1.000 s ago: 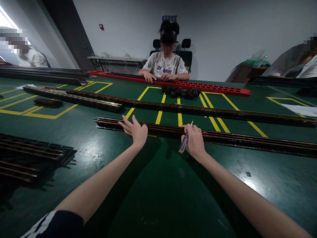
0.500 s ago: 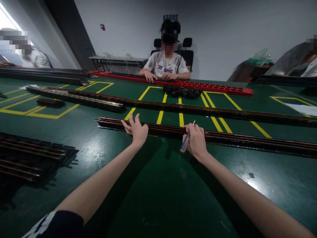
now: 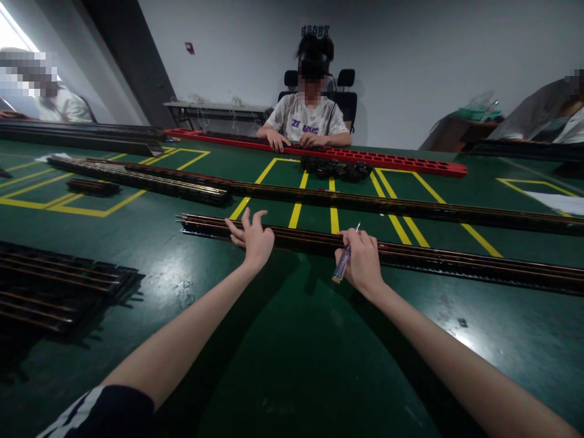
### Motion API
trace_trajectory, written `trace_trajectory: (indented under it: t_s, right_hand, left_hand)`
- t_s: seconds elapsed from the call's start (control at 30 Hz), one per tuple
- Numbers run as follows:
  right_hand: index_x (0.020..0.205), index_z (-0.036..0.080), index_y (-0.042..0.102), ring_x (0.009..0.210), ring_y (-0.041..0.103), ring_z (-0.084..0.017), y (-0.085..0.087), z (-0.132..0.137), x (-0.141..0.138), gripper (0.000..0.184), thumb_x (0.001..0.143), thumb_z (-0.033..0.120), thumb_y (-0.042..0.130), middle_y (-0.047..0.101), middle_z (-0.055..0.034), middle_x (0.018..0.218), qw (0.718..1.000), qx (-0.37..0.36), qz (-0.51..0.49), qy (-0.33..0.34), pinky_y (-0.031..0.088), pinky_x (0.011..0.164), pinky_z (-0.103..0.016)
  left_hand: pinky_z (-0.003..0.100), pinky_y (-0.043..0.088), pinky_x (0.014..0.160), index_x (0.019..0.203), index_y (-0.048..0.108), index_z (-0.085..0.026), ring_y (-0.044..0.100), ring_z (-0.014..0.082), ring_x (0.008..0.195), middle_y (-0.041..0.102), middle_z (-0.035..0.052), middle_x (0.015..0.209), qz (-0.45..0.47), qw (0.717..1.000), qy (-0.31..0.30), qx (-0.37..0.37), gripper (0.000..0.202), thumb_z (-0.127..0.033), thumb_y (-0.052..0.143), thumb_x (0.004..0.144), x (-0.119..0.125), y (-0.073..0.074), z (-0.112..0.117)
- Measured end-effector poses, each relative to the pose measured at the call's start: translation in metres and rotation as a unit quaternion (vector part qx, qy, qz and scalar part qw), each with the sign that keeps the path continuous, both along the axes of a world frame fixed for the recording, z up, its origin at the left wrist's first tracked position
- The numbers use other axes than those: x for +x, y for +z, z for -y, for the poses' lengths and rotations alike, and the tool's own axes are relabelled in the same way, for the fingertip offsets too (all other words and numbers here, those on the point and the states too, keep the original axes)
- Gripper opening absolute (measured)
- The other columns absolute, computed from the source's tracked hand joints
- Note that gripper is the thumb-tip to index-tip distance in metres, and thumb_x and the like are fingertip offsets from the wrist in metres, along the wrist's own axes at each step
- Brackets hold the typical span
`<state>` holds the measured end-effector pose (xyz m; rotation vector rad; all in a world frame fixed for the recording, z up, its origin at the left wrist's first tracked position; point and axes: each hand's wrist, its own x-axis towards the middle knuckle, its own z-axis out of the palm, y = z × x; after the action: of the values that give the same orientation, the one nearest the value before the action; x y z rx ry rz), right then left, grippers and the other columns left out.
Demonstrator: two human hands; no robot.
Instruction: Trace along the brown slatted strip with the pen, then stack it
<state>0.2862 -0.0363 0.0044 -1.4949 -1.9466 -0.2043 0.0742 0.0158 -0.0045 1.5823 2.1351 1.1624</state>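
Left hand (image 3: 256,244): is being held splayed at the rail (image 3: 301,239), likely for steadying.
Right hand (image 3: 364,260): screwdriver (image 3: 341,265) is being gripped, likely for readiness.

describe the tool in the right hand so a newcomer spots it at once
On the green table, find the long black strip with copper-coloured rods at the right hand. That hand holds a slim tool, tilted, its metal tip pointing away from the camera. Its translucent, purplish handle sets it apart from the dark strips around it.
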Motion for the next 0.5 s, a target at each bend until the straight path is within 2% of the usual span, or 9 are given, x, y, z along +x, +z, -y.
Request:
trace_trajectory:
  t_s: [0.13,0.27,0.4,0.5]
  right_hand:
    - [0.075,0.022,0.037,0.081,0.053,-0.025,0.0,-0.001,-0.001,0.014,0.073,0.016,0.05,0.061,-0.0088,0.081,1.0,0.004,0.03,-0.004,0.038,0.076,-0.037]
    - [0.077,0.021,0.039,0.082,0.053,-0.025,-0.002,-0.003,0.0,0.012,0.073,0.015,0.049,0.062,-0.0092,0.084,0.999,0.006,0.054,-0.003,0.037,0.075,-0.037]
    - [0.076,0.021,0.04,0.081,0.054,-0.025,-0.003,-0.003,0.0,0.012,0.073,0.012,0.048,0.063,-0.0089,0.084,0.999,0.0,0.041,-0.006,0.037,0.076,-0.037]
    - [0.076,0.021,0.041,0.082,0.054,-0.025,-0.002,-0.003,-0.001,0.013,0.073,0.012,0.049,0.064,-0.0078,0.084,1.0,0.0,0.017,-0.002,0.037,0.077,-0.038]
  left_hand:
    - [0.065,0.007,0.11,0.104,0.062,-0.028,-0.005,0.0312,0.143,0.034,0.001,0.148,-0.007,1.0,0.015,0.011,0.037,-0.013,0.048,0.073,0.003,0.002,0.0]
    - [0.062,0.003,0.113,0.09,0.066,-0.025,0.007,0.0284,0.144,0.047,0.0013,0.14,-0.02,0.999,0.01,0.03,0.033,-0.009,0.043,0.073,0.005,0.008,0.003]
    - [0.061,-0.004,0.113,0.078,0.067,-0.026,0.023,0.0248,0.14,0.065,-0.0018,0.117,-0.024,0.995,-0.068,0.075,0.033,-0.011,0.038,0.077,0.004,0.01,0.007]
    - [0.061,-0.007,0.112,0.074,0.066,-0.026,0.038,0.0226,0.132,0.07,-0.0024,0.101,-0.023,0.991,-0.108,0.079,0.035,-0.013,0.033,0.08,0.004,0.01,0.009]
